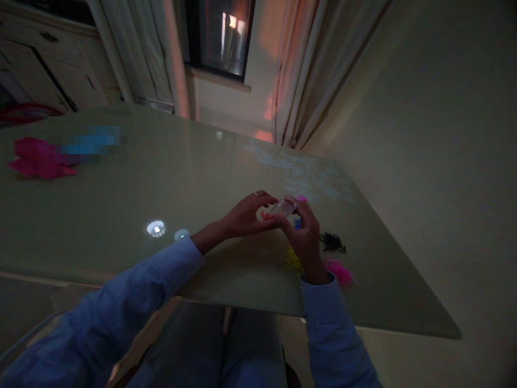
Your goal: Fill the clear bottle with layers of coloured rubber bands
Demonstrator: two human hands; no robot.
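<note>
- Left hand [250, 216], ring [256, 194] on one finger: thumb and fingers bent in a loose C at the left end of the container; cannot tell whether this grip bears any weight.
- Red bits [265, 215] between the left thumb and fingers, at the container's end; inside or outside, cannot tell.
- Clear container [286, 206] held tilted above the surface [242, 269], right of its middle.
- Right hand [306, 229]: grip closed on the container's right end.
- Step, as judged: two-handed handling of the container and red bits. Next move would call for a steady right hold and fine left fingertip work.
- Count, left to right: one crumpled pink piece [38, 158] and one blurred blue item [95, 140], toward the left edge; one clear container; one yellow bundle [294, 261], near edge; one blue item [298, 223], partly hidden by the right hand; one small pink item [301, 199] beyond that hand; one black tangle [333, 242] and one pink fluffy bundle [339, 271], toward the right edge. Red bits too small to count.
</note>
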